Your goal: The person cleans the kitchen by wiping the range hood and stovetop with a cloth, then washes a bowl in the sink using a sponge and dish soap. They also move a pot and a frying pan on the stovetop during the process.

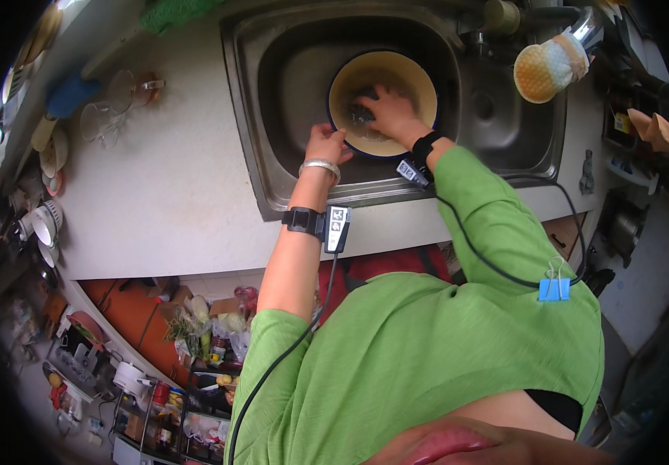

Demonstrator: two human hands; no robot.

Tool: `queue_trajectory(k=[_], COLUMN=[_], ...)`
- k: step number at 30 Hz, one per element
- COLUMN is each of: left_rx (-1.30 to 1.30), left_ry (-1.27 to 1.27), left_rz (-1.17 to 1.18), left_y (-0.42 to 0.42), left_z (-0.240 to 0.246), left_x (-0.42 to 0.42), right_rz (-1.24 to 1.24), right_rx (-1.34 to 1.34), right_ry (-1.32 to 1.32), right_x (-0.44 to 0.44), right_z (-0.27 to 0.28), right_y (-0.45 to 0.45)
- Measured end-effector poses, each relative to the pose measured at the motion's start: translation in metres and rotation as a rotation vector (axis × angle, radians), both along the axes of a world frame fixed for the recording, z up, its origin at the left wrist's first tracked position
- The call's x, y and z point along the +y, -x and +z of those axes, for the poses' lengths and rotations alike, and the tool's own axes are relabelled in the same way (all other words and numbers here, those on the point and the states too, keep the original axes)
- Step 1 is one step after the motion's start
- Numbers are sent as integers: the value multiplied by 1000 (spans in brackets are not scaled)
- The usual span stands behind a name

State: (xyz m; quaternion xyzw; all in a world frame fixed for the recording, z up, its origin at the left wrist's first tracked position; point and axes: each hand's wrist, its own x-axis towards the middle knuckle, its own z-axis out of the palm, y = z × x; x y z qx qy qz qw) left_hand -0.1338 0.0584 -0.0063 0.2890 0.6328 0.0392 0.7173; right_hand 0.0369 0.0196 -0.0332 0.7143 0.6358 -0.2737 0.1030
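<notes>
A cream enamel basin (426, 96) with a dark blue rim stands in the large bowl of a stainless steel sink (294, 75). Murky water with some bubbles lies in it. My left hand (324, 144), a silver bangle at its wrist, pinches the basin's near left rim between thumb and fingers. Inside the basin, my right hand (391, 113) reaches down with its fingers over a dark, wet thing (362, 110). Thumb and fingertips touch that thing, but whether they grip it is unclear. Its kind cannot be made out, as hand and water partly hide it.
Right of the basin is a smaller sink bowl (488, 110) with a drain. A faucet (584, 35) with a cloth-like orange and white cover (544, 67) juts in above it. Glass cups (102, 119) stand on the white counter (171, 192). A cable (567, 197) loops from my right wrist.
</notes>
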Motion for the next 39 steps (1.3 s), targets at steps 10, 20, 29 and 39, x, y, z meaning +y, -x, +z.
queue_trajectory(k=[10, 20, 29, 39], left_rx=[278, -505, -349, -116], left_ry=[-492, -35, -281, -416], left_rz=[-110, 413, 578, 389], left_y=[3, -62, -74, -75], left_z=[7, 32, 40, 61], left_x=[-7, -29, -35, -38], right_rz=[-558, -536, -459, -415], right_rx=[545, 448, 295, 325], right_ry=[-123, -457, -622, -661], right_x=[-10, -27, -20, -33], right_z=[7, 82, 120, 129], right_y=[-17, 7, 23, 18])
